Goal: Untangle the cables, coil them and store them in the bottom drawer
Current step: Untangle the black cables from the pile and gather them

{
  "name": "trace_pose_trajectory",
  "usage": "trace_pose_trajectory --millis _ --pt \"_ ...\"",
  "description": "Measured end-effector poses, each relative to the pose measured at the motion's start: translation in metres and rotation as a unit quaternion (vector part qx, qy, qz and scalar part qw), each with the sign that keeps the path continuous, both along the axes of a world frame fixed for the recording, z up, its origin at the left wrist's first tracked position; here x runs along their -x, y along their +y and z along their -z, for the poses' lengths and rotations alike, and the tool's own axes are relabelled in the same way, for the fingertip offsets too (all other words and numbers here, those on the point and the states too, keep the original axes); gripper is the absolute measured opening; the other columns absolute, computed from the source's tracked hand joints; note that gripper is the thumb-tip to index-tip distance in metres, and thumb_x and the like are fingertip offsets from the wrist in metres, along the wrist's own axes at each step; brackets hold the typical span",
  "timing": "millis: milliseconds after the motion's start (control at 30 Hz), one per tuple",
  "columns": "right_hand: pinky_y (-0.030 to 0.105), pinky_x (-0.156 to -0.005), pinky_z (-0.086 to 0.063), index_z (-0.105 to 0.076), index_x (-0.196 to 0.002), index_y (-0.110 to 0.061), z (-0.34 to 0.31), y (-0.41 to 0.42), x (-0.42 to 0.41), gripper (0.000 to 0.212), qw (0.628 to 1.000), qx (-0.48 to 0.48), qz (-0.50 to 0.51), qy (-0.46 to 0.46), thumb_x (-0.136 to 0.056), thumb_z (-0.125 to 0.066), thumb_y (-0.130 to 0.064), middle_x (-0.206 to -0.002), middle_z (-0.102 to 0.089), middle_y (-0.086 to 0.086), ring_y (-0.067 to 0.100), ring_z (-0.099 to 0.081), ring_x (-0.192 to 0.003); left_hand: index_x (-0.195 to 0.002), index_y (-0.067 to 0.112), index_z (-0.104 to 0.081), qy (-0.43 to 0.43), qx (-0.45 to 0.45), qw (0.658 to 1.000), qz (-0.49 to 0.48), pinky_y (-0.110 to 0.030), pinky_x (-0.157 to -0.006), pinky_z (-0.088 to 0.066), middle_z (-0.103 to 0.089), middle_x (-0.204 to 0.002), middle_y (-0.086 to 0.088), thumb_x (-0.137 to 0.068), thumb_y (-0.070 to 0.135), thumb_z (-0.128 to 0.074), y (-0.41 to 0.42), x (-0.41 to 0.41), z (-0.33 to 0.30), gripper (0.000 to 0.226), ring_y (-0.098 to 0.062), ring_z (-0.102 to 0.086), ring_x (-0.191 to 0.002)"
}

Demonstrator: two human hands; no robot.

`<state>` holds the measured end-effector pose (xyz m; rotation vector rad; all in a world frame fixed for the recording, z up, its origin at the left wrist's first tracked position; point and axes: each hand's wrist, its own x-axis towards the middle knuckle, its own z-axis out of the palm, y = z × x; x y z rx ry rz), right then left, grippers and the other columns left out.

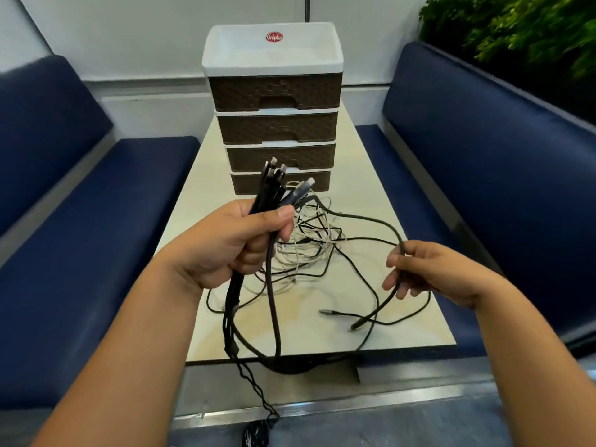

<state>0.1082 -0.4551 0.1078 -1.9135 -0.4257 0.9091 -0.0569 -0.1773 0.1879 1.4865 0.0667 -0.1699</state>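
My left hand (pixel 232 243) is shut on a bundle of dark cables (pixel 274 185), plug ends sticking up above the fist and loops hanging below, over the table's front edge. My right hand (pixel 419 269) pinches a thick grey cable (pixel 361 217) that arcs from the bundle over to it; its free end hangs down with the plug (pixel 358 325) near the table. A tangle of thin white and black cables (pixel 306 253) lies on the cream table (pixel 419 317) between my hands. Behind stands a drawer unit (pixel 277 91) with brown fronts; the bottom drawer (pixel 319 182) is closed.
Blue padded benches flank the table on the left (pixel 80 221) and right (pixel 483 156). Green foliage (pixel 516 27) sits at the top right. A braided black cord (pixel 254 382) hangs below the table edge toward the floor. A loose plug (pixel 325 312) lies on the table.
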Motion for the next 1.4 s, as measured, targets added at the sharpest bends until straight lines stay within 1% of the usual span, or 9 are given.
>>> trace_pose_trajectory --millis 333,467,600,733,800,900,1033,1167,1400 --pt "0.033 -0.065 -0.049 -0.055 -0.111 -0.005 -0.003 -0.038 0.053 0.024 0.991 0.047 -0.126 0.024 -0.099 -0.054 -0.026 -0.099 -0.073 0.016 0.028 -0.066 -0.073 -0.067 0.019 -0.064 -0.071 0.011 0.997 0.033 -0.015 -0.04 -0.013 -0.026 -0.044 0.013 -0.072 0.051 -0.075 -0.043 0.049 -0.032 0.033 -0.007 -0.015 -0.041" --pt "0.029 -0.081 -0.056 -0.046 -0.134 -0.029 0.002 -0.036 0.062 0.054 0.96 0.173 -0.147 -0.165 -0.087 -0.067 -0.046 -0.13 -0.056 -0.012 0.012 -0.068 -0.093 -0.065 0.018 -0.061 -0.033 -0.022 0.998 0.038 -0.016 -0.041 -0.012 -0.024 -0.044 0.011 -0.078 0.043 -0.071 -0.061 0.057 -0.022 0.03 -0.009 -0.014 -0.042" --pt "0.025 -0.107 -0.041 -0.044 -0.14 -0.034 -0.027 -0.017 0.092 0.054 0.956 -0.091 -0.135 -0.245 -0.091 -0.066 -0.036 -0.14 -0.049 -0.022 -0.005 -0.047 -0.126 -0.066 0.018 -0.06 0.009 -0.045 0.997 0.065 -0.016 -0.039 -0.012 -0.022 -0.047 0.008 -0.083 0.04 -0.064 -0.083 0.054 -0.008 0.028 -0.009 -0.014 -0.043" --pt "0.03 -0.084 -0.048 -0.062 -0.099 -0.017 -0.027 0.007 0.119 0.015 0.952 -0.162 -0.191 -0.177 -0.097 -0.054 -0.029 -0.093 -0.068 -0.001 0.009 -0.063 -0.086 -0.069 0.016 -0.06 0.035 -0.058 0.997 0.033 -0.017 -0.039 -0.011 -0.021 -0.047 0.008 -0.09 0.038 -0.06 -0.088 0.052 0.003 0.031 -0.009 -0.014 -0.043" --pt "0.027 -0.069 -0.047 -0.054 -0.083 -0.011 -0.017 0.014 0.123 0.027 0.963 -0.177 -0.135 -0.155 -0.103 -0.043 -0.027 -0.071 -0.055 0.007 0.015 -0.054 -0.065 -0.076 0.015 -0.062 0.048 -0.09 0.994 -0.026 -0.018 -0.039 -0.012 -0.023 -0.048 0.008 -0.091 0.042 -0.06 -0.084 0.052 0.008 0.031 -0.009 -0.016 -0.044" --pt "0.018 -0.056 -0.043 -0.048 -0.079 -0.011 0.008 0.022 0.121 0.031 0.976 -0.141 -0.055 -0.157 -0.105 -0.037 -0.024 -0.065 -0.046 0.008 0.014 -0.045 -0.057 -0.085 0.012 -0.057 0.045 -0.1 0.985 -0.136 -0.017 -0.039 -0.012 -0.023 -0.049 0.008 -0.096 0.041 -0.052 -0.072 0.052 0.011 0.032 -0.008 -0.016 -0.042" --pt "0.043 -0.065 -0.048 -0.05 -0.08 -0.011 0.062 0.028 0.108 0.032 0.994 -0.053 -0.024 -0.097 -0.104 -0.038 -0.029 -0.063 -0.048 0.007 0.018 -0.051 -0.053 -0.076 0.018 -0.048 -0.017 -0.005 0.97 -0.241 -0.017 -0.039 -0.012 -0.023 -0.047 0.009 -0.1 0.041 -0.046 -0.055 0.055 -0.002 0.033 -0.006 -0.015 -0.04" --pt "0.045 -0.082 -0.051 -0.054 -0.083 -0.011 0.1 0.027 0.106 0.034 0.986 0.064 -0.105 -0.115 -0.104 -0.035 -0.028 -0.058 -0.063 0.003 0.027 -0.067 -0.068 -0.072 0.022 -0.045 -0.088 0.075 0.951 -0.287 -0.016 -0.036 -0.012 -0.021 -0.046 0.011 -0.1 0.043 -0.043 -0.04 0.057 -0.02 0.035 -0.004 -0.014 -0.038" --pt "0.029 -0.087 -0.049 -0.064 -0.1 -0.019 0.11 0.028 0.099 0.014 0.946 0.181 -0.238 -0.127 -0.098 -0.054 -0.028 -0.097 -0.07 -0.002 0.015 -0.063 -0.094 -0.066 0.024 -0.04 -0.139 0.185 0.92 -0.315 -0.019 -0.037 -0.008 -0.017 -0.05 0.01 -0.1 0.043 -0.042 -0.031 0.057 -0.032 0.039 -0.005 -0.01 -0.042"
